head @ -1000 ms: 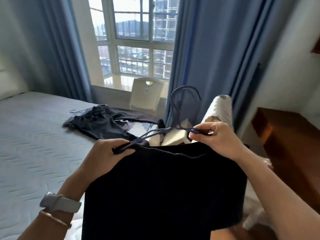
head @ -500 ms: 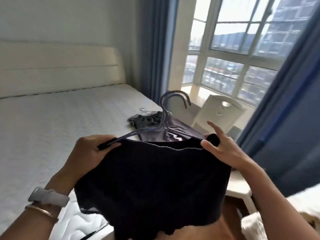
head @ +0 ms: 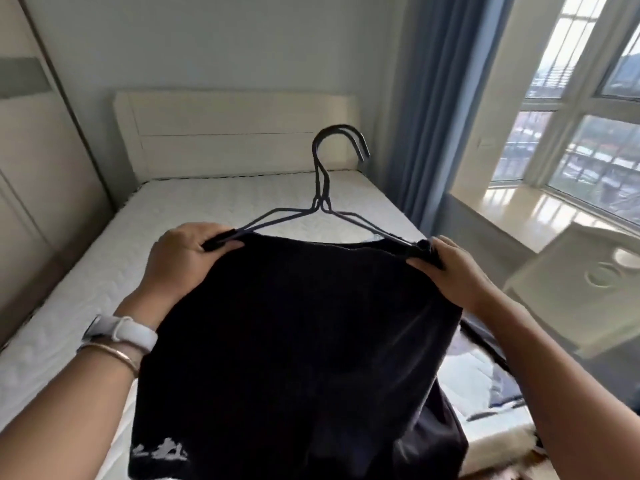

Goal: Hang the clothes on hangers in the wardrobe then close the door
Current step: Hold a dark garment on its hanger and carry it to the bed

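i keep my left hand (head: 180, 258) and right hand (head: 450, 268) pinching the black garment (head: 294, 341) taut on the 2 wire hangers (head: 323, 202), hooks aligned.

Head camera faces forward-down, close, toward bed (head: 207, 209)

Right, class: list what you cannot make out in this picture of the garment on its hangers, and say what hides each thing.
Head view only.
The hangers: lower parts hidden inside the black garment.
The wardrobe front: cut off by the left edge.
The white print at the hem: too blurred to read.
The items on the bed: blurred, partly behind the right forearm.
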Tool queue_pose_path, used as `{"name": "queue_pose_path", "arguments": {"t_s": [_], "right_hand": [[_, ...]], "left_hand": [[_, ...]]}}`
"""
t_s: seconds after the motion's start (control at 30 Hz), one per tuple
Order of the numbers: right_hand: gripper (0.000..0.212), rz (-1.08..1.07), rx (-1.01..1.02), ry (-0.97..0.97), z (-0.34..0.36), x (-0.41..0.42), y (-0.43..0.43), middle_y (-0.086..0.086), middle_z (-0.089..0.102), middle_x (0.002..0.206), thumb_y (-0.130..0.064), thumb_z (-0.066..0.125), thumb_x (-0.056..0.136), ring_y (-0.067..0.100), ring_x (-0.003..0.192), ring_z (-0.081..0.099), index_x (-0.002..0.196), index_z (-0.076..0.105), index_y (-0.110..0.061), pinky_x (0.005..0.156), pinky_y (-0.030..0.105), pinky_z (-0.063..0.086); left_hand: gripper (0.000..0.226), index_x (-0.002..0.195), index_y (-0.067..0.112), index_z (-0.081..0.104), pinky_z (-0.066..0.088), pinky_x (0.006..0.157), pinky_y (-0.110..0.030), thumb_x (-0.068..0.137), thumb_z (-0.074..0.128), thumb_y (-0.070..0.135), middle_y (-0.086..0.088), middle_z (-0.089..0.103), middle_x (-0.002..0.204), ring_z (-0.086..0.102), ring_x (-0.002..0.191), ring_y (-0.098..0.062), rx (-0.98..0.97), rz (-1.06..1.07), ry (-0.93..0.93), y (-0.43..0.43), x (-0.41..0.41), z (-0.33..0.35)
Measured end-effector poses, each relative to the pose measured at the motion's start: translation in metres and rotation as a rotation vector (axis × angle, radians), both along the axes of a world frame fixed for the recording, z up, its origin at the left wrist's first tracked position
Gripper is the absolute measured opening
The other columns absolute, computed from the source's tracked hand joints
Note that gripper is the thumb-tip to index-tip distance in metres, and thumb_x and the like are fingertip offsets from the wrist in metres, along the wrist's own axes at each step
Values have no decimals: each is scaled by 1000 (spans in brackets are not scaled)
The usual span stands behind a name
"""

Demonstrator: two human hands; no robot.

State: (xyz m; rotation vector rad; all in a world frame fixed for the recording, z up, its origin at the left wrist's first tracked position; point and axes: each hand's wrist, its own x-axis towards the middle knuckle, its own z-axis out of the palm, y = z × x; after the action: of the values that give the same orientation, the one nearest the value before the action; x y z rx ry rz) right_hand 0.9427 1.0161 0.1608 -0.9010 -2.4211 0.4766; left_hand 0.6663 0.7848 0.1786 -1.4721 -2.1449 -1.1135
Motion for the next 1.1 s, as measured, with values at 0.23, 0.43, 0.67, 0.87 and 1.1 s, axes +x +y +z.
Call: {"name": "queue_pose_path", "arguments": {"t_s": [0.23,0.43,0.67,0.87,1.1], "right_hand": [[22,-20,131,137,35,-122,97,-1,45,92,-27,59,88,29,100,52,100,61,-8,91,45,41],[21,-61,78,138,29,-213,175,12,52,110,-23,56,89,28,115,44,105,60,-10,98,41,29],[24,-1,-174,-198,-108,-304,267,19,55,96,-21,65,83,37,100,54,92,59,1,84,40,42],[25,-96,-249,-292,-213,-393,340,13,61,100,-34,67,80,33,105,54,91,62,-12,83,38,41],[43,-261,-396,-193,-331,-480,394,20,43,134,-24,54,90,37,125,38,131,48,-11,102,38,32]], "left_hand": [[32,94,10,71,51,72,-41,77,68,37,-15,72,90,65,87,-32,89,241,44,101,-111,14],[31,90,5,70,47,70,-39,78,69,33,-19,69,85,63,82,-34,33,297,-34,176,-187,9],[31,82,10,71,45,66,-34,76,69,41,-12,69,76,63,77,-29,-463,371,-444,255,-259,-128],[32,93,19,71,40,86,-40,81,61,47,-10,61,105,47,105,-35,-616,659,-366,334,-326,-245],[24,111,4,61,40,99,-38,90,50,6,-19,47,127,52,111,-37,-361,580,-568,432,-388,-354]]}}
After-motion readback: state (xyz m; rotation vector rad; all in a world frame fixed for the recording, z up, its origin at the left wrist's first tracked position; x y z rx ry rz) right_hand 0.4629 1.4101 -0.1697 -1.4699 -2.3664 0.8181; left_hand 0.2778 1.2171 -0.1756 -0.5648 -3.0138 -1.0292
